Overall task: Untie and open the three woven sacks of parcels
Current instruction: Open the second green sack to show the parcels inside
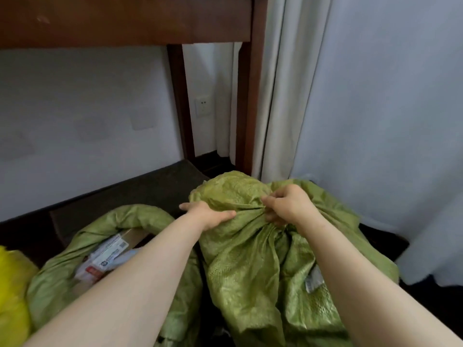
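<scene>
A green woven sack (250,261) stands in front of me, its neck gathered into a tight bunch. My right hand (288,205) pinches the bunched neck, fingers curled into the folds. My left hand (208,214) grips the loose top flap of the same sack just left of the bunch. Any tie at the neck is hidden under my fingers. To the left, a second green sack (62,269) lies open, with labelled parcels (107,256) showing in its mouth. A yellow sack (12,296) sits at the far left edge.
A dark wooden table frame (248,96) stands against the white wall ahead, with a wall socket (204,106) between its legs. Pale curtains (375,121) hang at the right, reaching the dark floor (150,186).
</scene>
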Demonstrator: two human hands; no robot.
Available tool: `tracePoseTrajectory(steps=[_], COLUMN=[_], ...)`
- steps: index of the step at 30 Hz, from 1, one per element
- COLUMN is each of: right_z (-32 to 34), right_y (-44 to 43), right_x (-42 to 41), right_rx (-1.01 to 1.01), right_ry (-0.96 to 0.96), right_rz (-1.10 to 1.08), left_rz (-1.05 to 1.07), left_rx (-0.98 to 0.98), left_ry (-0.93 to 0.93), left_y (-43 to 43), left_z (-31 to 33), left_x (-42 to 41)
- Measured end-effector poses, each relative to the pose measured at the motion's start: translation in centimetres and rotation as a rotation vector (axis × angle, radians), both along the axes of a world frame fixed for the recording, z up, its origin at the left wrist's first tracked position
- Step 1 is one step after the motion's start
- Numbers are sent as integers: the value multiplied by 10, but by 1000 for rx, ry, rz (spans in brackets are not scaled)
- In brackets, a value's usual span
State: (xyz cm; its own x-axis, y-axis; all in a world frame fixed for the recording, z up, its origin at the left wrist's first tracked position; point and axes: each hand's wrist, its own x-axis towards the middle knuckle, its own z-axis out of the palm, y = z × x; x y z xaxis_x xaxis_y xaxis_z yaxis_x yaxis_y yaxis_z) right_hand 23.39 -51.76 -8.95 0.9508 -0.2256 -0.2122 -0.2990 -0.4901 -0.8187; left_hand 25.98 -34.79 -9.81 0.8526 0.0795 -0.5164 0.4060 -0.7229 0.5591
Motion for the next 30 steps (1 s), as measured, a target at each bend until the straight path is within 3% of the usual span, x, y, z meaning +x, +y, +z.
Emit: tracePoseTrajectory(steps=[4,6,9,12,13,15,17,20,24,26,28,30], right_z=[12,24,28,26,23,17,14,12,15,15,16,22], right_y=[-6,-10,-23,-46,-56,-77,-93,-109,-132,-144,-150,-139], right_x=[-11,-10,1,5,4,0,-4,-5,-5,-10,-20,-29], right_rx=[396,583,783,946,990,1000,977,953,740,302,-280,-685], right_ry=[113,134,71,53,48,28,33,29,0,-18,-79,-397], right_rz=[-85,-47,-154,-387,-430,-510,-570,-604,-609,-689,-671,-515], left_rz=[10,-172,-426,-287,-245,-323,-451,-484,-484,-458,-444,-461], left_rx=[-73,-210,-521,-703,-647,-204,124,52,-35,-48,-10,39], left_ry=[-462,-610,-435,-366,-465,-678,-537,-171,-126,-205,-318,-446], left_y=[-23,-46,-83,-97,-96,-87,-83,-92,-112,-119,-123,-122], left_z=[10,28,52,56,52,47,41,31,-1,-13,-16,-10], left_x=[1,-4,-27,-28,-23,-15,-16,-28,-37,-34,-26,-18])
